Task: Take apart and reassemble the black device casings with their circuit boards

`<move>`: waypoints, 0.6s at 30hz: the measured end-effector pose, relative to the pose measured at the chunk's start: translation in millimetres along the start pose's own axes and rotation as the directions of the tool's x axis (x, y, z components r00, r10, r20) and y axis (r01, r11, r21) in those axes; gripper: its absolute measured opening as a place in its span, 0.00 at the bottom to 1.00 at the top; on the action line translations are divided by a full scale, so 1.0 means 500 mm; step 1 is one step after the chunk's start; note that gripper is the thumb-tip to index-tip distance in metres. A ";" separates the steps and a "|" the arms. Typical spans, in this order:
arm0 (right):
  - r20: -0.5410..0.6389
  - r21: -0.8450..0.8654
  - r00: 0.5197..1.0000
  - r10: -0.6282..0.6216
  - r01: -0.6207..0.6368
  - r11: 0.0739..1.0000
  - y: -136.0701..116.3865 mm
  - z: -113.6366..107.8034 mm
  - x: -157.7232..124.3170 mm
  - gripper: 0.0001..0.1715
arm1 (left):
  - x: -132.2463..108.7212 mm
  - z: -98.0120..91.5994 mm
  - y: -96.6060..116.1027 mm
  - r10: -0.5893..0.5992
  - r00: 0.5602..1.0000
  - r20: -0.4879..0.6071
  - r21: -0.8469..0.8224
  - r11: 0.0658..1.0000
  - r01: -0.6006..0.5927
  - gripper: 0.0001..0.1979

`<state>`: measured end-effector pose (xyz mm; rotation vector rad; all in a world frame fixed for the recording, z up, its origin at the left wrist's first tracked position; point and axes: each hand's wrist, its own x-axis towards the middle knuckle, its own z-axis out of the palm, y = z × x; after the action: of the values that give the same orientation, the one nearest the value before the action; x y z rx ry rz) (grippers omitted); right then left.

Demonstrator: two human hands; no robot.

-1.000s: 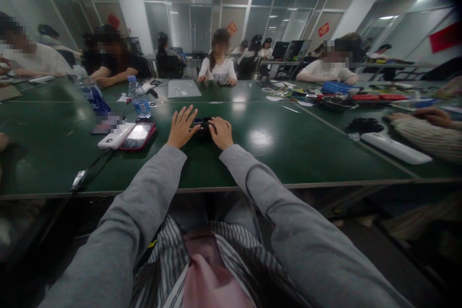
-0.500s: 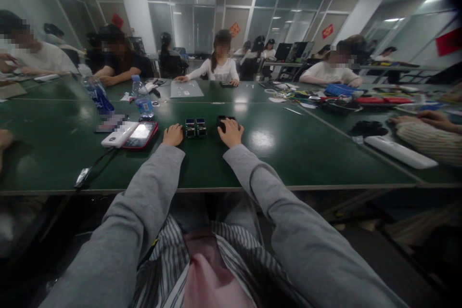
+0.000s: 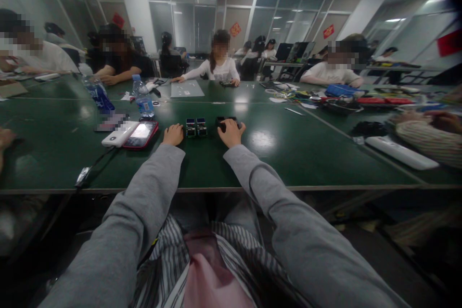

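Two small circuit boards with dark screens, a left board [image 3: 190,128] and a right board [image 3: 201,127], lie side by side on the green table [image 3: 202,166] in front of me. Just left of them my left hand [image 3: 173,134] rests palm down on the tabletop, its fingers stretched forward and holding nothing. On the other side, my right hand [image 3: 231,133] is curled over a small black box [image 3: 220,120], thumb at its near left and fingers on top. Much of the box is hidden beneath the hand, so its kind cannot be made out.
Left of my left hand lie a red-cased phone [image 3: 141,134] and a white power bank [image 3: 120,133] with a cable. Behind them stands a water bottle [image 3: 145,103]. A white bar [image 3: 400,152] and a black bundle [image 3: 371,128] lie at right. Several people sit around the table.
The black box shows slightly more beside my right hand, whose fingers have shifted a little to the right. My left hand and the two boards stay in place.
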<state>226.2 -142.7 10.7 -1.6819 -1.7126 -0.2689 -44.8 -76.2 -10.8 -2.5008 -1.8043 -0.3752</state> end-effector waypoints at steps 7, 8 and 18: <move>0.036 -0.027 0.997 -0.063 0.064 0.998 -0.005 0.001 -0.004 0.18 | -0.003 -0.007 0.006 -0.061 0.998 0.003 -0.030 0.998 0.061 0.24; 0.046 -0.035 0.997 -0.068 0.069 0.997 -0.004 0.001 -0.004 0.19 | -0.004 -0.009 0.007 -0.061 0.998 0.004 -0.032 0.998 0.061 0.24; 0.050 -0.018 0.996 -0.074 0.075 0.997 -0.015 -0.010 -0.003 0.15 | -0.008 -0.013 0.012 -0.069 0.998 0.005 -0.045 0.997 0.069 0.24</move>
<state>220.6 -147.8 15.6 -1.6539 -1.8175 -0.2822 -41.8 -83.1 -4.7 -2.4746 -1.9092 -0.4189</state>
